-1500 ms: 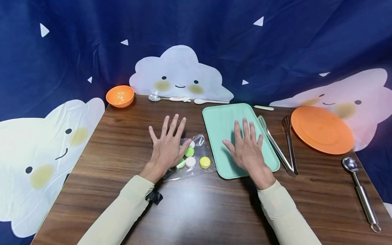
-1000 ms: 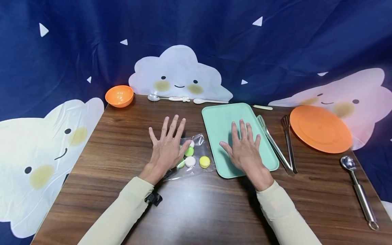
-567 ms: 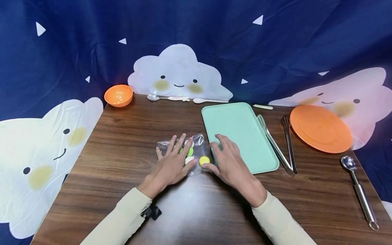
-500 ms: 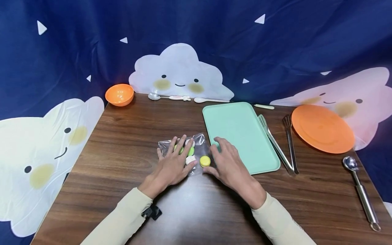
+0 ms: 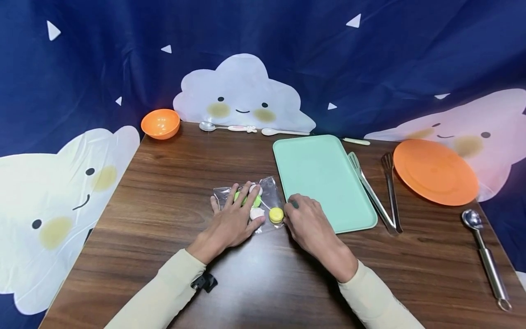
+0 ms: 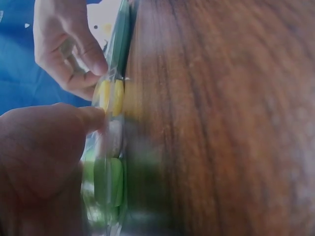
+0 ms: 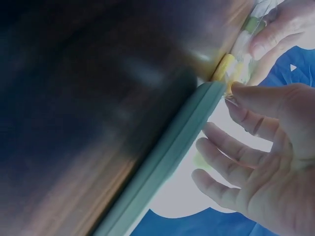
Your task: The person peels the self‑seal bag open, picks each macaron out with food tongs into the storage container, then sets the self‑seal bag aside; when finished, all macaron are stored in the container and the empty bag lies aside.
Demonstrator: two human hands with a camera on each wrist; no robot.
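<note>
Here the right hand (image 5: 306,222) pinches the edge of the clear bag (image 5: 269,194) between thumb and curled forefinger, right beside the yellow macaron (image 5: 276,214) at the bag's near right corner. The left hand (image 5: 235,219) lies flat on the bag's other half, fingers straight and pressing it to the tabletop (image 5: 176,183); green pieces (image 5: 255,201) and a white one (image 5: 257,213) show past its fingertips. So the bag lies to the left of the pinch, its long axis running left to right across the tabletop's middle. The mint tray (image 5: 324,178) sits just right of the pinching hand, its long side nearly touching the bag.
</note>
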